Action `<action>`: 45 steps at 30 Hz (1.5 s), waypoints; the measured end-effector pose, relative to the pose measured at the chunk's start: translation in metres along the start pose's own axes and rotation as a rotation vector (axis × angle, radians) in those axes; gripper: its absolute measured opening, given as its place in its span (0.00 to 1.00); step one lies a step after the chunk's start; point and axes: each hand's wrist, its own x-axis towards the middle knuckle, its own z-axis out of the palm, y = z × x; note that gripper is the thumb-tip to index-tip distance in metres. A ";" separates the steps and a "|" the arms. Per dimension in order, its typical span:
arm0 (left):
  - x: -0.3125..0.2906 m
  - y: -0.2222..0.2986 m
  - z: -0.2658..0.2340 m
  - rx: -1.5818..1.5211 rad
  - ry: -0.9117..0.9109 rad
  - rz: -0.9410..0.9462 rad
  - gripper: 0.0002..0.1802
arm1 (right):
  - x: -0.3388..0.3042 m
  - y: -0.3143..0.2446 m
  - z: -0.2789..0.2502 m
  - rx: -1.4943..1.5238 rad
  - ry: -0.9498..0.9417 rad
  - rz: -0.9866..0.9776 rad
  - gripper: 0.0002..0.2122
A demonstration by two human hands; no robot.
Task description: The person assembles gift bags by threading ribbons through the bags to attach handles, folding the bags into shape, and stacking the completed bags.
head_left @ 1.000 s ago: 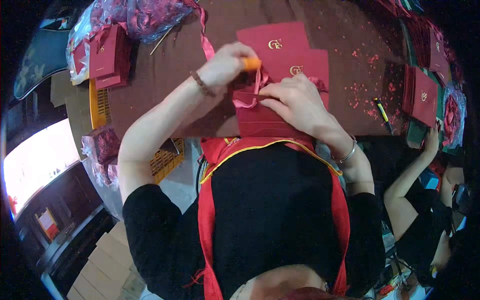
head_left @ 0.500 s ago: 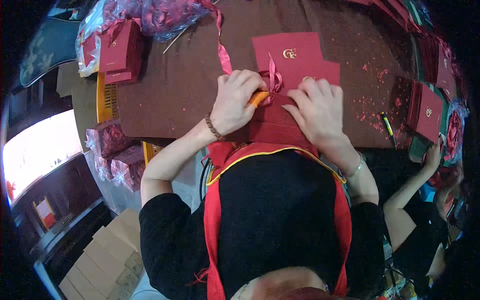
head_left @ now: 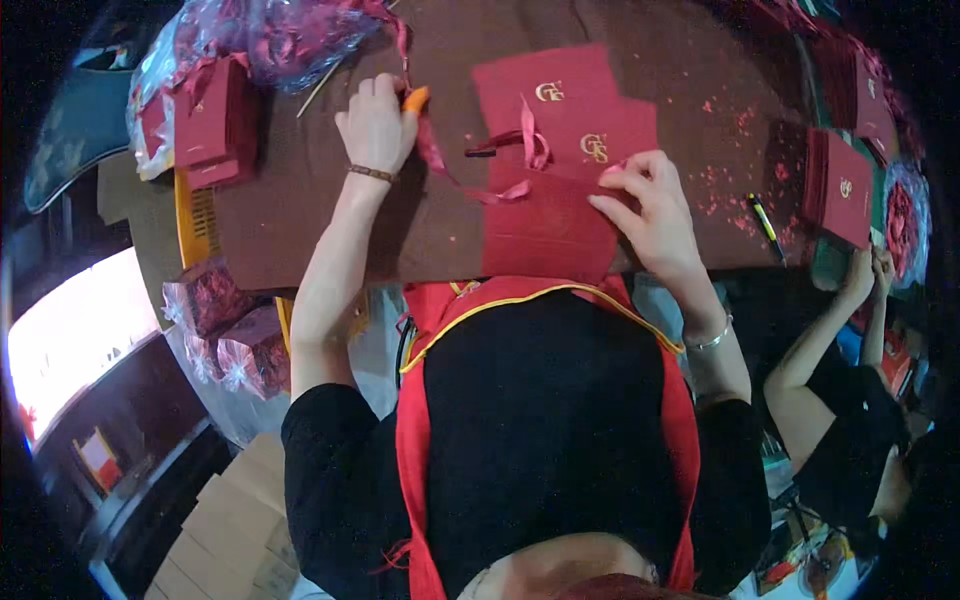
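Note:
In front of me lies a flat red paper bag (head_left: 550, 225), its near edge against my apron. A pink ribbon loop (head_left: 538, 150) stands at its far edge, beside a short dark stick-like piece (head_left: 482, 153). My right hand (head_left: 650, 215) pinches the bag's far right corner between thumb and finger. Out to the left, my left hand (head_left: 378, 130) is closed with curled fingers, seemingly pinching a long pink ribbon (head_left: 435, 160). Something orange (head_left: 416, 100) shows at its thumb; its kind is unclear. The ribbon's loose end reaches the bag.
Two more red bags (head_left: 540, 75) with gold marks lie beyond. Stacked red bags (head_left: 205, 130) and a clear plastic bag (head_left: 310, 45) sit far left. At right are a yellow-black pen (head_left: 766, 225), red scraps (head_left: 735, 190), another stack (head_left: 838, 190) and a co-worker's arms (head_left: 825, 335).
My left hand has moved away from the bag to the far left, drawing the ribbon's line with it. My right hand stays near the corner. The co-worker's hands have come together.

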 end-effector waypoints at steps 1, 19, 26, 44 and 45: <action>0.002 0.002 -0.002 -0.065 0.007 0.001 0.11 | 0.001 -0.001 -0.002 -0.054 -0.011 0.002 0.09; -0.030 0.106 -0.075 -0.664 -0.305 0.270 0.09 | 0.049 0.008 -0.001 0.462 -0.410 0.124 0.13; -0.054 0.104 -0.061 -0.683 -0.249 0.263 0.13 | 0.035 0.013 0.012 0.597 -0.441 0.222 0.17; -0.055 0.120 -0.052 -0.513 -0.028 0.364 0.08 | 0.032 0.003 0.015 0.487 -0.334 0.138 0.15; -0.054 0.120 -0.052 -0.542 -0.002 0.354 0.08 | 0.031 0.004 0.015 0.487 -0.331 0.138 0.15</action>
